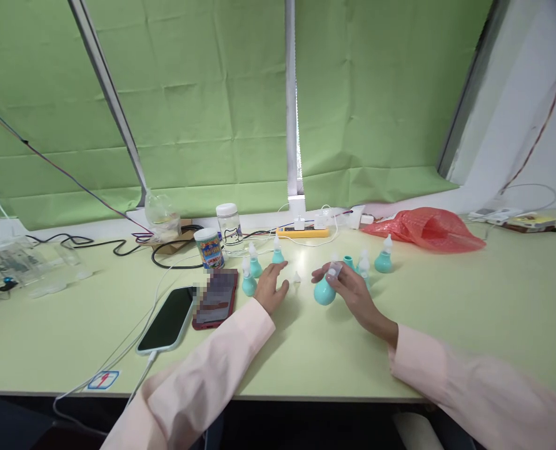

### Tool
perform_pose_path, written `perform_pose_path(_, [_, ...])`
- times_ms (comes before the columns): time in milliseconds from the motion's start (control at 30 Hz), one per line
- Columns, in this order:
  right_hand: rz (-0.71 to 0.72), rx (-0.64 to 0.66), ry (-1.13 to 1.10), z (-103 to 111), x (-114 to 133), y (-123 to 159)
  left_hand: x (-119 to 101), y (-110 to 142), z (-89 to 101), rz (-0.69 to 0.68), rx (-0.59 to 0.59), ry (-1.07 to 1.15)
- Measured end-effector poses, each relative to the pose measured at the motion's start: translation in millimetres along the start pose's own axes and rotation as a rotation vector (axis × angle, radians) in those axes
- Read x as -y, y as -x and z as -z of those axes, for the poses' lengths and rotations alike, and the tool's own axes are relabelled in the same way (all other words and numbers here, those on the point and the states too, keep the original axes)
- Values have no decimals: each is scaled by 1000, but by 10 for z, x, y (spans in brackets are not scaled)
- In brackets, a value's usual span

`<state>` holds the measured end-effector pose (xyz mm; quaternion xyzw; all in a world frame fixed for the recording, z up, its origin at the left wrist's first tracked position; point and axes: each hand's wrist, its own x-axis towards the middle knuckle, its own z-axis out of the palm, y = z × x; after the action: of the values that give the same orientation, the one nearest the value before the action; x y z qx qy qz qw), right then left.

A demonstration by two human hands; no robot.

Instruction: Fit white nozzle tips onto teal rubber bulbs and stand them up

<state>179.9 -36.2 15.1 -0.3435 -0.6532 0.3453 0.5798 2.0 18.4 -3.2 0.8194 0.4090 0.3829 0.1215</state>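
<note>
My right hand (350, 289) is closed round the neck of a teal rubber bulb (324, 292) with a clear tip, which rests on the pale green table (470, 312). My left hand (271, 284) lies flat on the table with its fingers stretched out, holding nothing. A small clear loose tip (297, 277) lies between the two hands. Several more teal bulbs stand around: one by my left wrist (248, 284), two behind the left hand (255, 265) (278, 253), and others behind my right hand (383, 259).
Two phones lie at front left, a dark one (167, 320) on a white cable and a red-cased one (216, 299). Behind them stand a printed can (209, 248) and a clear jar (229, 226). A yellow power strip (303, 232) and a red plastic bag (425, 229) lie at the back.
</note>
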Motion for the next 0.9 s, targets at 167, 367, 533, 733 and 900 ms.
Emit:
perform_pose_path(167, [-55, 123, 103, -3, -59, 15, 143, -121, -228, -79, 130, -283])
perform_pose_path(367, [-86, 181, 182, 26, -103, 53, 173, -400, -397, -34, 155, -218])
perform_pose_path(533, [-38, 220, 276, 18, -140, 60, 22, -385, -243, 58, 110, -15])
perform_pose_path(733, [151, 140, 507, -7, -204, 66, -155, -139, -2, 379, -27, 946])
perform_pose_path(900, [231, 104, 585, 0, -257, 90, -136, -43, -47, 493, 14, 1152])
